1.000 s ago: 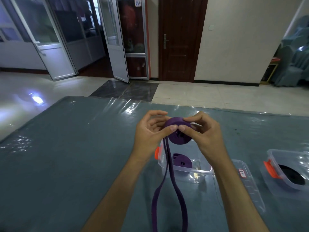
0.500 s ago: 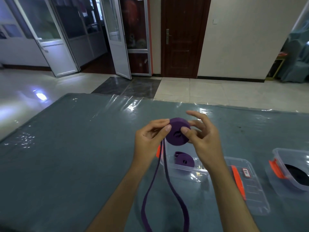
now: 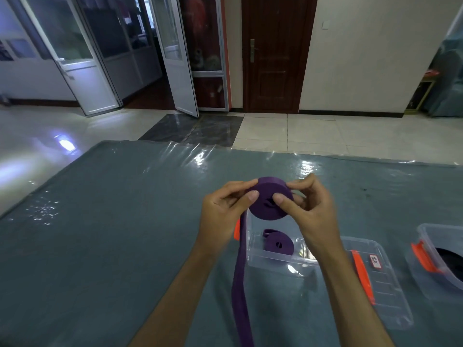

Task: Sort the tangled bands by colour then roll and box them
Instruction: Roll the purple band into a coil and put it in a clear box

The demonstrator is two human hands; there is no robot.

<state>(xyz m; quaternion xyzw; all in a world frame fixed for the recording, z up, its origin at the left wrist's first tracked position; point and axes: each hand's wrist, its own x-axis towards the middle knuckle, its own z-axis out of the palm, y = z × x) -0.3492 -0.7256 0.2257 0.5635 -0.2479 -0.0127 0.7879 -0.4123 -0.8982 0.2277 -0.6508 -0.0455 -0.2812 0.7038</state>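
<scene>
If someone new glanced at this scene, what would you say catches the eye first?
Both hands, left hand and right hand, pinch a half-rolled purple band above the table's centre, its loose tail hanging toward the camera. Right below sits a clear box holding a finished purple roll, its lid lying alongside.

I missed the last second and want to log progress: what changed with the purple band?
The hanging tail closed from an open loop into one flat strip. Both hands, left hand and right hand, still pinch the purple rolled band above the clear plastic box.
</scene>
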